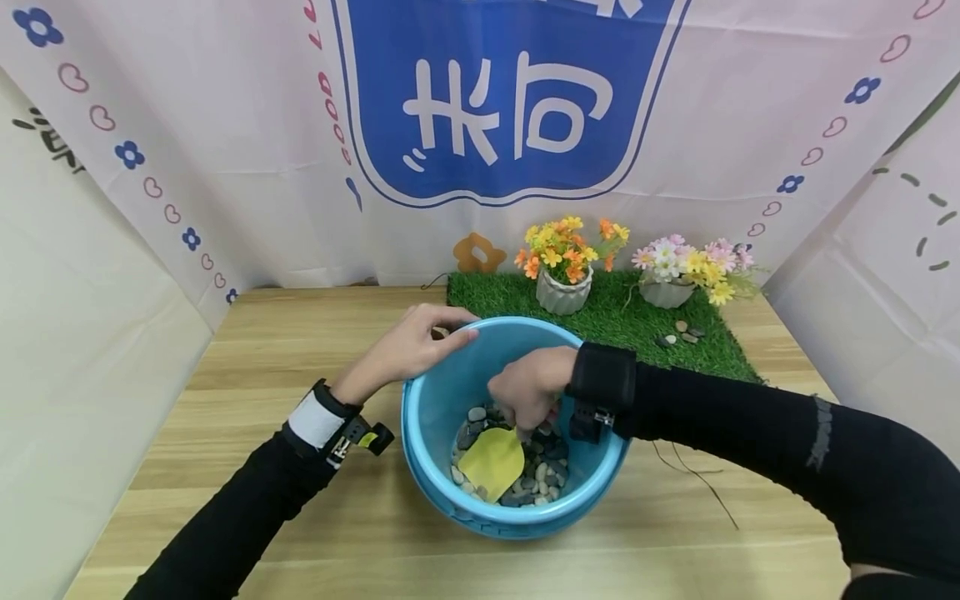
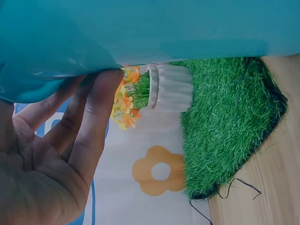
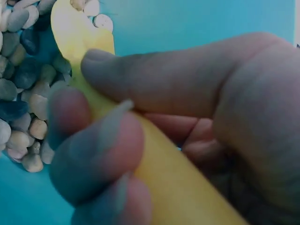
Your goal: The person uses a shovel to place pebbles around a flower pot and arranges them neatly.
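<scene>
A light blue bucket (image 1: 517, 340) stands on the wooden table with several grey, white and dark pebbles (image 1: 551, 475) at its bottom. My left hand (image 1: 411, 346) grips its rim at the far left, thumb over the edge; in the left wrist view the fingers (image 2: 93, 112) press the outer wall. Inside the bucket, my right hand (image 1: 527, 387) holds a yellow toy shovel (image 1: 491, 462) by its handle, as the right wrist view shows. The shovel's broad blade lies among the pebbles. Part of the handle is hidden by the hand in the head view.
Behind the bucket lies a green artificial grass mat (image 1: 487, 292). On it stand a pot of orange and yellow flowers (image 1: 564, 296), a pot of pink and yellow flowers (image 1: 666, 293) and a few loose stones (image 1: 681, 333). A thin dark string (image 1: 712, 492) lies to the right.
</scene>
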### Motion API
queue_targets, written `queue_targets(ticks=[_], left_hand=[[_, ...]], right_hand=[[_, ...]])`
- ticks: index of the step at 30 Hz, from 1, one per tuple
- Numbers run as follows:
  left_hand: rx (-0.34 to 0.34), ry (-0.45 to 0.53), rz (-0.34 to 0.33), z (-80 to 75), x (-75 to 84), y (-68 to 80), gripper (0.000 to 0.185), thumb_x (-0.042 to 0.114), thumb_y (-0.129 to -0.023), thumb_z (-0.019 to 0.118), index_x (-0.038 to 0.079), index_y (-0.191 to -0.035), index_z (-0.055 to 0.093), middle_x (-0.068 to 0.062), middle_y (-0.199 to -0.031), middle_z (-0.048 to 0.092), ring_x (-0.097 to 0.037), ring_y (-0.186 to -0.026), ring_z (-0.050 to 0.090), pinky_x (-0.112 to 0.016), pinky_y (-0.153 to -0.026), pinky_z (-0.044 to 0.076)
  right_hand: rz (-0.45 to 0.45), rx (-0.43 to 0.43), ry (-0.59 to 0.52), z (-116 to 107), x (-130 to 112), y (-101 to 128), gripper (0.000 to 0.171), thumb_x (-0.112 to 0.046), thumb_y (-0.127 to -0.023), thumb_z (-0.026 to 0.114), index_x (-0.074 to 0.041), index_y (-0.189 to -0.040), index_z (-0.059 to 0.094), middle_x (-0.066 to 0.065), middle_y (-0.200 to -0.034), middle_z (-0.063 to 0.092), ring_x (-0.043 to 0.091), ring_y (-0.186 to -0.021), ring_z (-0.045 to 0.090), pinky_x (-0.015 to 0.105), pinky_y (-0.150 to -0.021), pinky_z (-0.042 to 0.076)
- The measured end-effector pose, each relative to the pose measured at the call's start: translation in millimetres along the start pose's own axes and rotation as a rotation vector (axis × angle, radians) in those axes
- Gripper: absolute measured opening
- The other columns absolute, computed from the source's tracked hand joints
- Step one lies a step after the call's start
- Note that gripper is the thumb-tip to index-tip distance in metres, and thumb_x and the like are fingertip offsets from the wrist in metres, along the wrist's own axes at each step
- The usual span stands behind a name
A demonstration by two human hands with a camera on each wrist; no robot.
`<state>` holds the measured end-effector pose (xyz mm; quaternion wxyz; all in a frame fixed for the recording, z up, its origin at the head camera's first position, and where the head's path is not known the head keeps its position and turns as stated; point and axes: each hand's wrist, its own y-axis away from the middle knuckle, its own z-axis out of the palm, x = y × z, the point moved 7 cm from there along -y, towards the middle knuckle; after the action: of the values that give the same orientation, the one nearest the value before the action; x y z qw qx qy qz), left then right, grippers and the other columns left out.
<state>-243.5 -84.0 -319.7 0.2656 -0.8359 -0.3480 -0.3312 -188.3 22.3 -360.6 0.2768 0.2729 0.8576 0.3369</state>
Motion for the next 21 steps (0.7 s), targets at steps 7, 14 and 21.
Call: queue_targets(ticks=[7, 14, 21], left_hand=[[-0.007, -0.013, -0.002, -0.4, 0.6, -0.4, 0.025, 0.026, -0.096, 0.055, 0.012, -0.113, 0.067, 0.002, -0.093, 0.066, -0.012, -0.082, 0.062, -0.030, -0.068, 0.054], [-0.012, -0.006, -0.012, 0.6, -2.0, 1.1, 0.026, 0.028, -0.096, 0.054, 0.013, -0.114, 0.067, 0.002, -0.095, 0.066, -0.011, -0.082, 0.062, -0.029, -0.068, 0.054], [-0.013, 0.001, -0.009, -0.3, -0.6, 1.3, 0.026, 0.027, -0.097, 0.054, 0.012, -0.114, 0.067, 0.001, -0.096, 0.065, -0.012, -0.083, 0.062, -0.030, -0.068, 0.054]], right_hand=[[-0.137, -0.045, -0.105, -4.2, -0.6, 9.9, 0.047, -0.015, -0.092, 0.061, -0.015, -0.048, 0.047, 0.008, -0.053, 0.053, 0.013, -0.042, 0.041, 0.024, -0.044, 0.032], [-0.204, -0.051, -0.139, -3.7, -2.4, 8.2, 0.047, -0.012, -0.093, 0.059, -0.015, -0.049, 0.042, 0.004, -0.050, 0.049, 0.013, -0.042, 0.040, 0.023, -0.044, 0.031], [-0.249, -0.077, -0.177, -8.5, -0.1, 12.5, 0.047, -0.015, -0.094, 0.057, -0.015, -0.051, 0.040, 0.007, -0.054, 0.050, 0.014, -0.042, 0.034, 0.024, -0.045, 0.029]])
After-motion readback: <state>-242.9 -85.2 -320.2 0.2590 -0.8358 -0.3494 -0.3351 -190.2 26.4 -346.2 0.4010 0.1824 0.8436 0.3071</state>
